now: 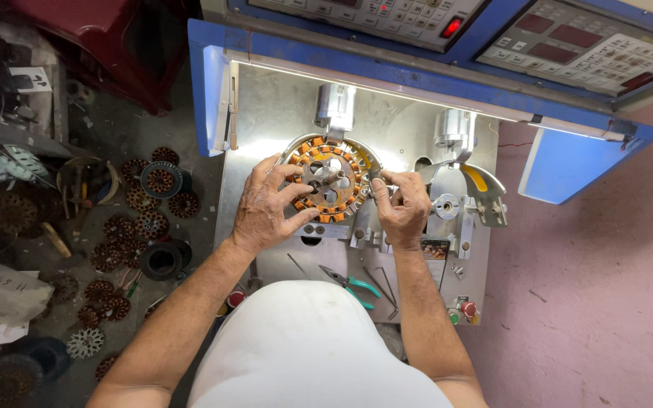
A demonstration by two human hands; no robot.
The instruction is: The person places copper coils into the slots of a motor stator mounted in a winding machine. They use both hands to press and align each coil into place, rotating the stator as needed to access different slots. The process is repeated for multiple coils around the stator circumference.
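Two bare hands meet at the centre of the frame over a round wound stator (332, 180), a ring of copper coils with orange insulation, seated on a spindle on a grey metal machine bed (266, 121). The left hand (266, 208) lies spread over the ring's left and lower rim, fingers curled along its edge, apparently to keep the ring from turning on its seat. The right hand (400, 208) is bunched at the ring's right edge, thumb and forefinger pressed together as if pinching something fine there; what it pinches is too small to make out.

A chrome cylinder (334, 106) stands just above the ring, touching or nearly touching its top. A second cylinder and a curved metal arm (459, 162) sit just right of the right hand, so that side is crowded. Green-handled pliers (353, 285) lie on the bed below the hands, near the person's white-clad body, within easy reach. Red buttons (468, 308) sit at the bed's lower right corner.

Blue housing (209, 83) frames the bed on the left and top, with control panels (583, 45) at the upper right. Left of the machine, many loose stators (126, 249) are scattered across a cluttered dark surface. Pink floor (591, 302) fills the lower right.
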